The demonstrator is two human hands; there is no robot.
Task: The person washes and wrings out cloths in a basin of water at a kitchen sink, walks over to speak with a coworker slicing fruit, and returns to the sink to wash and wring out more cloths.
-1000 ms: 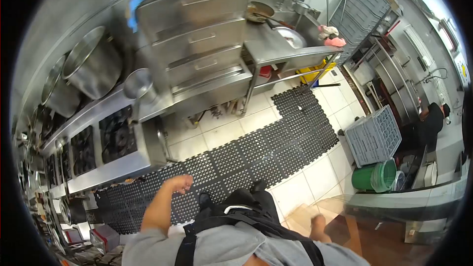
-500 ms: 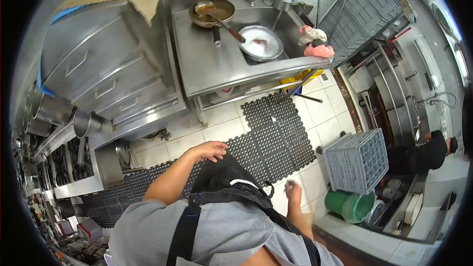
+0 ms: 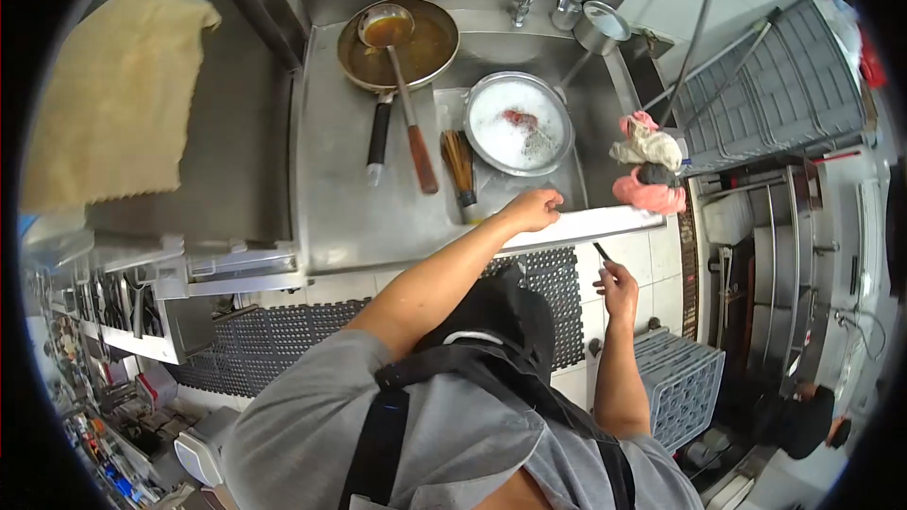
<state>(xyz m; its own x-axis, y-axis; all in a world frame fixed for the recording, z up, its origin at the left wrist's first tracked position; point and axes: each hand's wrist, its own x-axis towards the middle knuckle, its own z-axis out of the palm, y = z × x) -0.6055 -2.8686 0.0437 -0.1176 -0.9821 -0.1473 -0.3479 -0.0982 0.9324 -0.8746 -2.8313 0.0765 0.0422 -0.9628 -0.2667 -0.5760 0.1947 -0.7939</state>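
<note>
Fingers: our left hand, right hand loosely curled, apparently empty | Sudsy bowl, left hand's 12 o'clock: likely heavy, slippery; grip rim at 3, 9 o'clock

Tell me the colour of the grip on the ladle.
The ladle's grip is reddish-brown; it shows best in the head view.

left hand: stretched forward, loosely curled | right hand: apart, half-bent

Steel sink counter: frying pan on top, rags on right edge.
</note>
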